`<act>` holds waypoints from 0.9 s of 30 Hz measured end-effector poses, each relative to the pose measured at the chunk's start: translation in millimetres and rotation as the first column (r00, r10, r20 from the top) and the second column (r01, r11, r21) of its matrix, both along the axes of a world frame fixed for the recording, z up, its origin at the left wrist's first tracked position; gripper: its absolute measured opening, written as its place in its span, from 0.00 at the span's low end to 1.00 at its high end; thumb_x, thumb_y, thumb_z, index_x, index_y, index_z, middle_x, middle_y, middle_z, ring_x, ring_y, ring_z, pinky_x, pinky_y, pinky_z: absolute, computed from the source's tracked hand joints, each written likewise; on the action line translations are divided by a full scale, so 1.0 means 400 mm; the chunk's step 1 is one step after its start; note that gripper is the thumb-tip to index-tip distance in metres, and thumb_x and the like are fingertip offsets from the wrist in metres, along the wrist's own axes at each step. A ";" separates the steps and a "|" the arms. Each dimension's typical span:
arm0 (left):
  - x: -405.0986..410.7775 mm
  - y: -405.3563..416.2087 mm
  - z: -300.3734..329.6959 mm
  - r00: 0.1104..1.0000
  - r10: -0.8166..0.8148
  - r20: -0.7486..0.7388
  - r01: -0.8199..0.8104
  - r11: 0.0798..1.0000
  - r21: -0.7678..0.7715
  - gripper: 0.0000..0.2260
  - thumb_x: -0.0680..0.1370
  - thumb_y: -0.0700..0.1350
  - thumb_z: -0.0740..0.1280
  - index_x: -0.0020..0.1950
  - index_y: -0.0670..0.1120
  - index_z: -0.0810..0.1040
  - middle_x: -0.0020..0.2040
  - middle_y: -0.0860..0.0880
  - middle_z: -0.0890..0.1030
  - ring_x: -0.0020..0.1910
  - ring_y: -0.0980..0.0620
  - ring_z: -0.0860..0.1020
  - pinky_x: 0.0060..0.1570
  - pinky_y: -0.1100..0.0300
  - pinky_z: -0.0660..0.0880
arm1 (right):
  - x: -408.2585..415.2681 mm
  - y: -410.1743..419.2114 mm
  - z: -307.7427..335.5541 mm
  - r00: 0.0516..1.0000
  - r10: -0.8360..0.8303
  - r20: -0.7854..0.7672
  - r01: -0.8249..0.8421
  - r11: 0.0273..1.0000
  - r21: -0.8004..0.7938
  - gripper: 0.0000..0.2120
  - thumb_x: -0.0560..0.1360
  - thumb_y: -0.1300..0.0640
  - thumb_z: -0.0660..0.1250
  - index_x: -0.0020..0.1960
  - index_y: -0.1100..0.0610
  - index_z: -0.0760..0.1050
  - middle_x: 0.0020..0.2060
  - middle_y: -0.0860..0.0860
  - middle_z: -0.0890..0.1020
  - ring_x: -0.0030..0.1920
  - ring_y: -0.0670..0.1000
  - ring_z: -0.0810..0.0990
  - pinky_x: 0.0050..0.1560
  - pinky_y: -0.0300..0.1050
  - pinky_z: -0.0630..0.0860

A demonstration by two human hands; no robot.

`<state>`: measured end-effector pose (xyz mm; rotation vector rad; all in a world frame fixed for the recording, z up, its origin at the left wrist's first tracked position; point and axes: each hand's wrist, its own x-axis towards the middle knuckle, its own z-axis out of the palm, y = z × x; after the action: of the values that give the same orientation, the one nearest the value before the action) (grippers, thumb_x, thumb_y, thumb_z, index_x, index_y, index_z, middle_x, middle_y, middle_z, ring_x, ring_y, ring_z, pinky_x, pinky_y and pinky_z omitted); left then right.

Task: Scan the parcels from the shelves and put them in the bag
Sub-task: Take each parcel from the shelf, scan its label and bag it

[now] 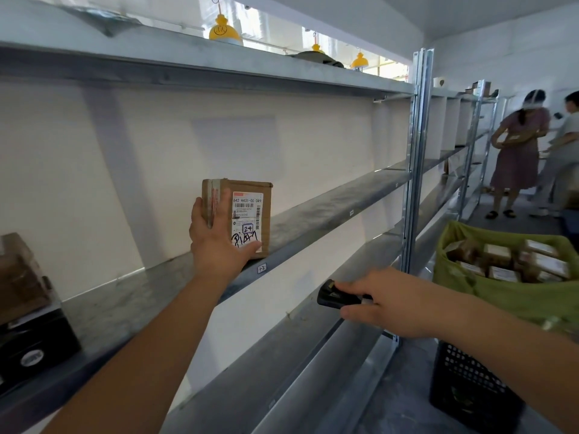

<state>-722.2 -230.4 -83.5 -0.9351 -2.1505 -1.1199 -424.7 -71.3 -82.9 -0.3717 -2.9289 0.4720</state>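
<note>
While it stands upright on the grey metal shelf (pixel 329 202), the left hand (pixel 216 242) grips the small cardboard parcel (pixel 250 214).
Its white barcode label bears black scrawl; the right hand (pixel 394 305) clasps a black scanner (pixel 332 296) beside the green bag (pixel 488 289).

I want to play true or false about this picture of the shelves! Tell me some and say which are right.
1. The left hand holds a cardboard parcel on the shelf. True.
2. The right hand holds a banana. False: it grips a black scanner.
3. The green bag already has parcels inside. True.
4. The parcel's label is blank. False: it has barcodes, print and handwriting.
5. Yellow lamps hang up high. True.
</note>
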 end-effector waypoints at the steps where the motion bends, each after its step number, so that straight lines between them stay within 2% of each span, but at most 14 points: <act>1: 0.001 0.000 0.000 1.000 -0.003 -0.002 0.003 1.000 0.002 0.60 0.66 0.57 0.85 0.78 0.77 0.41 0.85 0.47 0.46 0.82 0.37 0.54 0.78 0.36 0.62 | 0.002 0.000 -0.001 1.000 0.002 -0.002 -0.002 1.000 0.004 0.29 0.80 0.34 0.63 0.79 0.39 0.67 0.41 0.42 0.74 0.42 0.29 0.74 0.40 0.26 0.69; 6: 0.001 -0.002 -0.001 1.000 -0.022 0.002 0.022 1.000 0.020 0.60 0.65 0.56 0.86 0.79 0.77 0.43 0.85 0.50 0.47 0.82 0.38 0.56 0.77 0.35 0.63 | 0.008 0.005 -0.009 1.000 -0.008 0.014 0.008 1.000 -0.012 0.28 0.80 0.35 0.63 0.78 0.39 0.67 0.44 0.44 0.76 0.45 0.34 0.75 0.42 0.27 0.70; 8: 0.011 0.004 -0.006 0.997 -0.066 -0.031 0.067 0.998 0.014 0.60 0.65 0.55 0.86 0.80 0.75 0.45 0.83 0.55 0.47 0.81 0.39 0.57 0.77 0.35 0.64 | 0.009 0.011 -0.019 1.000 -0.016 0.003 0.016 0.999 -0.039 0.28 0.80 0.35 0.64 0.78 0.38 0.66 0.45 0.43 0.76 0.47 0.33 0.75 0.42 0.26 0.70; 11: 0.060 0.032 -0.028 0.984 -0.177 -0.018 0.177 0.981 0.074 0.60 0.64 0.55 0.86 0.81 0.73 0.47 0.82 0.61 0.46 0.81 0.42 0.58 0.75 0.37 0.68 | 0.013 0.021 -0.030 0.999 -0.037 -0.008 0.037 0.999 -0.037 0.28 0.80 0.33 0.63 0.78 0.36 0.66 0.47 0.43 0.74 0.45 0.41 0.77 0.42 0.32 0.73; 13: 0.108 0.067 -0.045 0.969 -0.245 -0.004 0.244 0.962 0.119 0.59 0.64 0.56 0.86 0.81 0.74 0.47 0.82 0.62 0.46 0.81 0.44 0.60 0.74 0.40 0.71 | 0.019 0.036 -0.038 0.998 -0.056 -0.010 0.056 0.998 -0.022 0.28 0.80 0.33 0.63 0.78 0.37 0.66 0.45 0.41 0.74 0.44 0.40 0.76 0.40 0.35 0.71; 17: 0.207 0.147 -0.080 0.932 -0.362 0.025 0.353 0.920 0.169 0.59 0.64 0.57 0.86 0.80 0.75 0.47 0.81 0.65 0.45 0.80 0.47 0.62 0.70 0.41 0.75 | 0.054 0.075 -0.054 0.993 -0.118 -0.010 0.117 0.993 -0.013 0.29 0.79 0.32 0.62 0.78 0.36 0.64 0.42 0.38 0.74 0.42 0.38 0.76 0.38 0.34 0.70; 20: 0.271 0.206 -0.108 0.886 -0.461 0.046 0.447 0.876 0.181 0.59 0.64 0.56 0.86 0.79 0.76 0.47 0.81 0.65 0.46 0.79 0.54 0.59 0.72 0.47 0.72 | 0.097 0.116 -0.072 0.982 -0.190 -0.020 0.189 0.981 -0.040 0.29 0.79 0.32 0.62 0.78 0.37 0.65 0.43 0.39 0.73 0.42 0.36 0.76 0.38 0.32 0.70; 23: 0.323 0.264 -0.135 0.838 -0.540 0.075 0.519 0.832 0.194 0.58 0.64 0.57 0.86 0.78 0.77 0.47 0.82 0.64 0.47 0.77 0.61 0.57 0.70 0.63 0.65 | 0.154 0.171 -0.110 0.960 -0.279 0.001 0.278 0.960 -0.033 0.29 0.80 0.34 0.62 0.79 0.40 0.66 0.43 0.38 0.71 0.43 0.36 0.73 0.38 0.31 0.69; 25: 0.359 0.306 -0.158 0.820 -0.562 0.113 0.532 0.819 0.213 0.58 0.63 0.59 0.85 0.79 0.77 0.47 0.83 0.59 0.51 0.76 0.65 0.57 0.67 0.73 0.61 | 0.210 0.213 -0.152 0.927 -0.374 0.029 0.375 0.927 -0.025 0.31 0.80 0.32 0.60 0.80 0.39 0.62 0.46 0.39 0.70 0.42 0.38 0.70 0.38 0.31 0.66; 26: 0.378 0.329 -0.172 0.810 -0.571 0.130 0.535 0.812 0.233 0.59 0.62 0.60 0.85 0.80 0.76 0.48 0.82 0.56 0.54 0.77 0.66 0.57 0.68 0.73 0.62 | 0.240 0.236 -0.174 0.908 -0.419 0.027 0.420 0.906 -0.052 0.32 0.80 0.31 0.59 0.80 0.39 0.62 0.48 0.40 0.73 0.43 0.38 0.71 0.39 0.31 0.66; 27: 0.399 0.353 -0.188 0.796 -0.586 0.152 0.541 0.801 0.256 0.59 0.62 0.61 0.85 0.81 0.74 0.49 0.81 0.54 0.58 0.77 0.63 0.59 0.71 0.66 0.66 | 0.269 0.262 -0.196 0.889 -0.457 0.017 0.457 0.885 -0.094 0.31 0.80 0.32 0.60 0.80 0.40 0.62 0.50 0.41 0.76 0.45 0.40 0.73 0.40 0.32 0.68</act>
<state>-562.5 -89.1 -158.7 -1.4753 -1.9103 -1.7717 -317.0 33.5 -161.3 -1.0401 -2.6823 0.5353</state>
